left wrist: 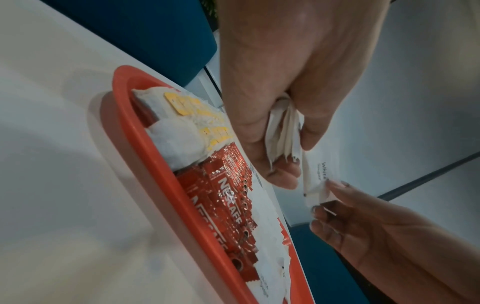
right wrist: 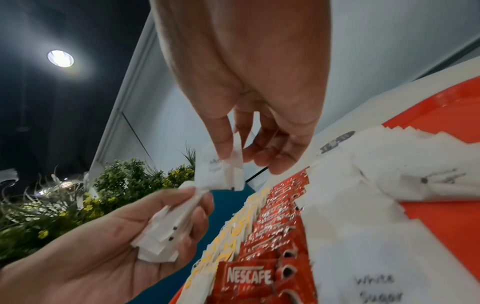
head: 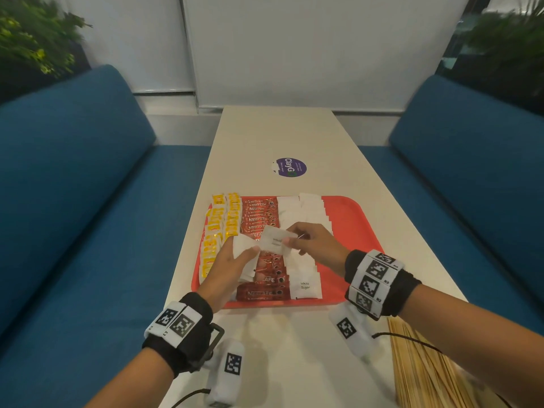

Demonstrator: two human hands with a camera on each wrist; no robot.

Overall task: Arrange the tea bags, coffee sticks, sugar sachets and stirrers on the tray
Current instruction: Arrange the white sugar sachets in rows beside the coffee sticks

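While the right hand [head: 312, 244] pinches one white sugar sachet [head: 275, 242] between thumb and fingers [right wrist: 223, 142], the left hand [head: 232, 260] grips a stack of sugar sachets [right wrist: 166, 234] with curled fingers [left wrist: 249, 131]. The single sachet is held just beside the stack, above the middle of the red tray [head: 350, 219]. On the tray, yellow-tagged tea bags [head: 217, 228] fill the left columns, red Nescafe coffee sticks [head: 260, 214] the centre column, and white sugar sachets [head: 304, 285] the columns to their right. The tray rests on the white surface [head: 279, 131]. Wooden stirrers [head: 418, 366] lie on the surface, near right of the tray.
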